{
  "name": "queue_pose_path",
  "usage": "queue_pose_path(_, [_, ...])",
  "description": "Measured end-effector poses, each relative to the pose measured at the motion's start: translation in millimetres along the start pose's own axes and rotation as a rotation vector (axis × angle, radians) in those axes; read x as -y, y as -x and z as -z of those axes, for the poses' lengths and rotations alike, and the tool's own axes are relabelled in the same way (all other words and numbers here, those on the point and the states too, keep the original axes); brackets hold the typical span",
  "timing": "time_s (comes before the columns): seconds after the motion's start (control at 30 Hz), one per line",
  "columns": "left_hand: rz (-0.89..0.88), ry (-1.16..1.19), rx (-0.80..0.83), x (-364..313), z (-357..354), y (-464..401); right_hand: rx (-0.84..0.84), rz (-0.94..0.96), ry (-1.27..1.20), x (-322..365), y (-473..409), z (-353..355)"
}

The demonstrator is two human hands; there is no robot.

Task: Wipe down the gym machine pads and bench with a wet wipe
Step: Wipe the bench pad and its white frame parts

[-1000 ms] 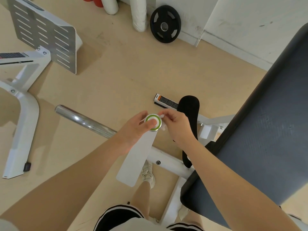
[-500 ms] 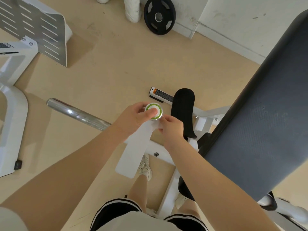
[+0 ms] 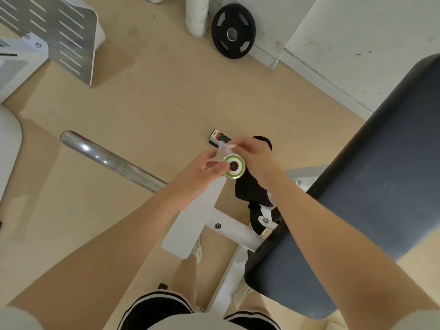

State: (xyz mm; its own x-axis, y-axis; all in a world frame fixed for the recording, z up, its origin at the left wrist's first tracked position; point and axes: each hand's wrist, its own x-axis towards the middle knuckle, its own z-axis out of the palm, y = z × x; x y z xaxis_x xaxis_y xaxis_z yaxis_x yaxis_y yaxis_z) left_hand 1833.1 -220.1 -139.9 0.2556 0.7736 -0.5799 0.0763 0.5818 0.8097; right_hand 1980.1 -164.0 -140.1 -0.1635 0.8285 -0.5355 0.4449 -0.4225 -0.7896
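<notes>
I've got the wipe canister (image 3: 234, 166) gripped in my left hand (image 3: 202, 173), held over the floor near centre, w/ the dark bench (image 3: 371, 177) to the right. My right hand (image 3: 256, 156) pinches the wet wipe (image 3: 225, 148) at the lid hole. Wipe's prob. thin, limp, damp, tears easily, so I'd hold close to the opening & pull straight. Canister looks light, smooth plastic; I'd grip its body.

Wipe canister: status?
Left hand grips canister, lid open. Right hand pinches wipe, partly pulled out. Bench not yet wiped. Nothing in the way.
</notes>
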Motion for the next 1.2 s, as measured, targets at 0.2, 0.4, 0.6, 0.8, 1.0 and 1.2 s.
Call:
queue_pose_path(0.2, [0.163, 0.222, -0.215, 25, 19, 15, 0.494, -0.063, 0.203, 39, -10, 7])
queue_pose_path(0.4, [0.099, 0.225, -0.088, 19, 9, 26, 0.040, -0.113, -0.341, 56, 35, 21])
queue_pose_path(0.6, [0.086, 0.288, -0.084, 14, 2, 25, -0.254, -0.788, -0.730, -20, 65, -50])
queue_pose_path(0.8, [0.118, 0.270, -0.215, 33, 31, 39, -0.262, -0.750, -1.181, 3, 45, -79])
queue_pose_path(1.0, [-0.005, 0.263, -0.307, 8, 26, 55, -0.208, -0.526, -1.240, 22, 104, -65])
queue_pose_path(1.2, [-0.609, -0.259, -0.306, -65, -26, 83, -0.341, -0.464, -0.798, 30, 166, 4])
